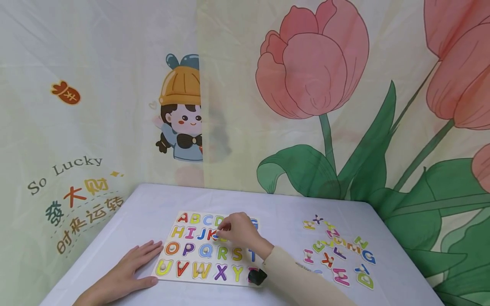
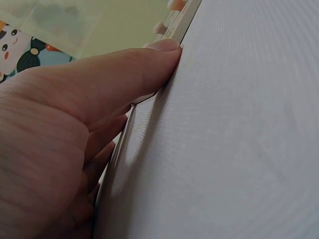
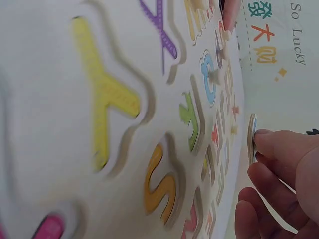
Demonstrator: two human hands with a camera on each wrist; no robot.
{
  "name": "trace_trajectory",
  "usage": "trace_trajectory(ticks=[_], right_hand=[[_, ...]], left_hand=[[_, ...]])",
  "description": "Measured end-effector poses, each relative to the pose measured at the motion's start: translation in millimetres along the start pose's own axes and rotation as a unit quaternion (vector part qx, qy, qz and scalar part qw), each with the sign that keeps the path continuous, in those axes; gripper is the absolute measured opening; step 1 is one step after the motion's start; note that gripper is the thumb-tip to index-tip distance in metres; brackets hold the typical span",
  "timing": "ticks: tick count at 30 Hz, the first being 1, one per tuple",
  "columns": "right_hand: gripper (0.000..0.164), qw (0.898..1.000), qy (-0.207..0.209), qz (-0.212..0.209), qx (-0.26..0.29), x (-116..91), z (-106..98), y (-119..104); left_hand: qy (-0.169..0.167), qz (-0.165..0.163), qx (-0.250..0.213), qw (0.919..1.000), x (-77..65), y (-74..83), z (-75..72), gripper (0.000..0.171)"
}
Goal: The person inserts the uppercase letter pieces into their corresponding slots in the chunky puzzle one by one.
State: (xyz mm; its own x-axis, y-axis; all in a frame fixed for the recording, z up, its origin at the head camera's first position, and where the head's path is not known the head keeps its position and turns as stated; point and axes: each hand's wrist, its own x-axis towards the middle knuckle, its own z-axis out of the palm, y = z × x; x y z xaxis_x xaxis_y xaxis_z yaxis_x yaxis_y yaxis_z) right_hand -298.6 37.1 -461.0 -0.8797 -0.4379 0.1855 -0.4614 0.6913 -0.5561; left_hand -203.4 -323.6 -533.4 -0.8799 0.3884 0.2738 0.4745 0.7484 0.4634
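A white wooden alphabet board (image 1: 229, 272) lies on the table, with knobbed letter pieces seated in part of its slots. My left hand (image 1: 132, 267) rests beside its left side, fingers straight; in the left wrist view the thumb (image 2: 144, 69) lies against the board's edge (image 2: 187, 22). Above the second row, near the K (image 1: 211, 234), my right hand (image 1: 239, 231) pinches a thin wooden letter piece (image 3: 251, 139). That piece stands edge-on in the right wrist view with some blue on its face, and I cannot tell which letter it is.
Several loose letter pieces lie to the right of the board, among them a blue G (image 1: 368, 256), a pink M (image 1: 340, 276) and a green D (image 1: 365, 280). A small black object (image 1: 257, 277) overlaps the board's lower right corner. A printed curtain (image 1: 229, 170) hangs behind the table.
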Motion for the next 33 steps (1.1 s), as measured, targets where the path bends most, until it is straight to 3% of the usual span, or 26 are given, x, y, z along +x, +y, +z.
trace_trajectory(ticks=[13,26,33], right_hand=[[0.008,0.997,-0.003,0.068,0.041,25.8,33.1,-16.7],[0.008,0.997,0.004,0.072,0.04,30.5,48.0,-20.4],[0.009,0.995,0.007,0.087,0.045,30.7,51.0,-19.8]], left_hand=[[-0.006,-0.005,-0.007,0.9999,0.4,1.4,-1.1,0.082],[-0.002,-0.001,-0.006,1.0,0.3,1.0,-1.0,0.082],[0.01,0.018,-0.002,0.9998,-0.3,1.0,-0.4,0.08]])
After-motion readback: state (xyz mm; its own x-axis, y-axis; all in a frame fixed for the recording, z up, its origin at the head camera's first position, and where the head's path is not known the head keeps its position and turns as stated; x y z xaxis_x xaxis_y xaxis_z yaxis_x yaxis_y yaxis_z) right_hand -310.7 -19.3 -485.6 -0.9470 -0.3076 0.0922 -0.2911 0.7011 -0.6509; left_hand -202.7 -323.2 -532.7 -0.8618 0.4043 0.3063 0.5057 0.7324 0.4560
